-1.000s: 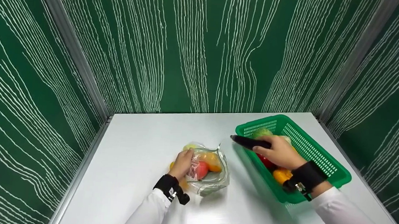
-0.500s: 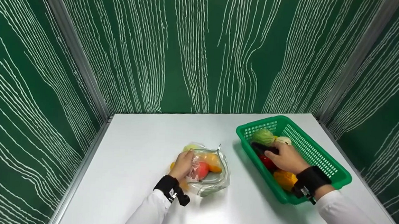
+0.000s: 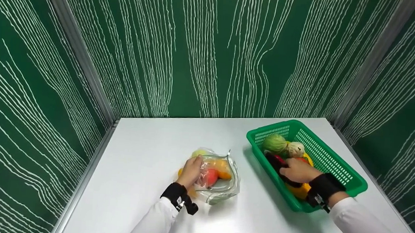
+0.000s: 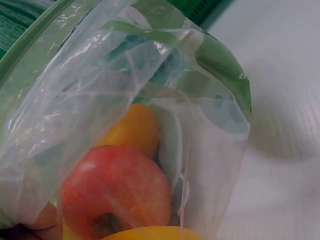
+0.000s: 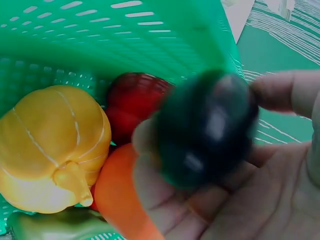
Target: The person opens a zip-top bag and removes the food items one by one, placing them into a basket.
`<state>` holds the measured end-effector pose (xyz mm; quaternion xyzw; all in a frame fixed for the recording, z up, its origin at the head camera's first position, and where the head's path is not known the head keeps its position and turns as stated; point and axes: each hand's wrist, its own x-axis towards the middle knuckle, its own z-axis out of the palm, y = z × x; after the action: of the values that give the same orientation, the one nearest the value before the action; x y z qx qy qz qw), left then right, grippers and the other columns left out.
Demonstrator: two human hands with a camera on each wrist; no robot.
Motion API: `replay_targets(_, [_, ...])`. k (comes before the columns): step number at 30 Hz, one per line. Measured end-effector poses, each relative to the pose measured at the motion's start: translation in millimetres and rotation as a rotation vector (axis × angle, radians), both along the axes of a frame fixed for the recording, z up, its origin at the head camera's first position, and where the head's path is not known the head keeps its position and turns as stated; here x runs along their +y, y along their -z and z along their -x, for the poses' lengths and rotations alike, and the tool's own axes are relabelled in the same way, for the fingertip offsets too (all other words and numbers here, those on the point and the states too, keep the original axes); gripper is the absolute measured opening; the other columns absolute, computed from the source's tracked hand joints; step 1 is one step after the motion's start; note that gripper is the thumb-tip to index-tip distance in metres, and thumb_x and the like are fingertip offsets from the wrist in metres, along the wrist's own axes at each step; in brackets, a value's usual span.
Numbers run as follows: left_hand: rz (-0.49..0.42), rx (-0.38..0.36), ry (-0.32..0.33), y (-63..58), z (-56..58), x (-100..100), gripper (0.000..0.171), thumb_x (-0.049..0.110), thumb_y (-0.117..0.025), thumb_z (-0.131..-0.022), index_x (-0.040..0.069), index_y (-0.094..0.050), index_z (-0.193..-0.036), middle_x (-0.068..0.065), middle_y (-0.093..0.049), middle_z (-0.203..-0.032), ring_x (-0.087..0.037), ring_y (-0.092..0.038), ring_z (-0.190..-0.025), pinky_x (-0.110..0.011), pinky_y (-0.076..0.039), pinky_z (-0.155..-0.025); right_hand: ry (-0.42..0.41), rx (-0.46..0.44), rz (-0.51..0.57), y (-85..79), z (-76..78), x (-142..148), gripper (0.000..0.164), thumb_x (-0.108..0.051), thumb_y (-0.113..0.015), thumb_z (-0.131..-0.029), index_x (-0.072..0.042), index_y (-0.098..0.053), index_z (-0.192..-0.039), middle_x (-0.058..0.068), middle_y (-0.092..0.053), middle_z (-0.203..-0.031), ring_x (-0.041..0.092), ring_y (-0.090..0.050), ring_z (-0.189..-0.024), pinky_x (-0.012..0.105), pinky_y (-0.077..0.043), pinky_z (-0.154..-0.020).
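My left hand grips the edge of a clear plastic bag on the white table. Inside it lie a red apple and an orange-yellow fruit, with a yellow piece below the apple. Down in the green basket, my right hand holds a dark, glossy eggplant. The right wrist view shows the eggplant's rounded end between thumb and curled fingers. Beside that hand are a yellow pumpkin, an orange vegetable and a dark red one.
At the basket's far end sit a pale green cabbage and a whitish round vegetable. A green vegetable lies under the pumpkin. Dark green walls with white streaks enclose the white table at the back and sides.
My right hand has carried the eggplant from over the basket's left rim down into the basket, turning it lengthwise along the left wall. The left hand and the bag have stayed in place.
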<state>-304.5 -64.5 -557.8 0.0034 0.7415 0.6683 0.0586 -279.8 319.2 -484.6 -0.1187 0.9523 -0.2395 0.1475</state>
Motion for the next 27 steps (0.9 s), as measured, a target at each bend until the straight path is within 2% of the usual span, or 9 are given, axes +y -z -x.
replay_targets(5, [0.066, 0.061, -0.009, 1.7, 1.8, -1, 0.034, 0.024, -0.041, -0.116, 0.015, -0.050, -0.084, 0.002, -0.051, -0.081, -0.011, -0.053, -0.073, -0.022, -0.047, -0.065, -0.051, -0.028, 0.000, 1.8, -0.5, 3, 0.013, -0.015, -0.065, -0.095, -0.003, -0.062, -0.091, 0.004, -0.055, -0.081, 0.019, -0.053, -0.069, 0.031, -0.043, -0.063])
replay_targets(8, [0.058, 0.039, -0.012, 1.7, 2.8, -2, 0.034, 0.025, -0.041, -0.116, 0.016, -0.050, -0.084, 0.001, -0.052, -0.080, -0.011, -0.054, -0.071, -0.022, -0.047, -0.062, -0.051, -0.037, 0.012, 4.3, 0.4, 4, 0.009, -0.011, -0.069, -0.089, -0.007, -0.062, -0.084, 0.000, -0.052, -0.076, 0.016, -0.051, -0.064, 0.029, -0.042, -0.059])
replay_targets(12, [0.033, 0.000, -0.006, -0.3, 3.3, -2, 0.035, 0.027, -0.041, -0.117, 0.016, -0.049, -0.085, 0.003, -0.053, -0.075, -0.009, -0.052, -0.061, -0.021, -0.045, -0.050, -0.037, -0.061, 0.003, 6.4, 0.6, 5, 0.006, -0.007, -0.071, -0.084, -0.007, -0.065, -0.084, 0.000, -0.054, -0.075, 0.016, -0.053, -0.062, 0.029, -0.044, -0.057])
replay_targets(18, [0.057, 0.032, -0.008, -0.8, 4.7, -3, 0.035, 0.026, -0.040, -0.117, 0.016, -0.049, -0.084, 0.003, -0.050, -0.077, -0.009, -0.052, -0.067, -0.022, -0.045, -0.058, -0.032, -0.055, -0.009, 7.4, 3.0, 5, 0.012, -0.004, -0.076, -0.081, -0.008, -0.065, -0.081, -0.001, -0.054, -0.071, 0.016, -0.054, -0.059, 0.028, -0.046, -0.054])
replay_targets(23, [0.053, 0.036, -0.005, 0.5, 5.0, -3, 0.036, 0.026, -0.040, -0.117, 0.017, -0.049, -0.084, 0.003, -0.051, -0.078, -0.010, -0.053, -0.069, -0.022, -0.047, -0.061, -0.022, 0.033, -0.023, 4.7, 6.6, -1, 0.023, -0.004, -0.079, -0.078, -0.012, -0.058, -0.070, -0.005, -0.043, -0.063, 0.013, -0.043, -0.052, 0.027, -0.034, -0.051])
replay_targets(27, [0.053, 0.028, -0.005, 0.8, 3.9, -4, 0.035, 0.026, -0.040, -0.117, 0.016, -0.051, -0.086, 0.003, -0.052, -0.079, -0.009, -0.055, -0.069, -0.022, -0.047, -0.062, 0.039, 0.203, 0.006, -3.9, 6.9, -17, 0.034, -0.003, -0.078, -0.078, -0.016, -0.049, -0.064, -0.007, -0.034, -0.060, 0.012, -0.035, -0.050, 0.028, -0.026, -0.051])
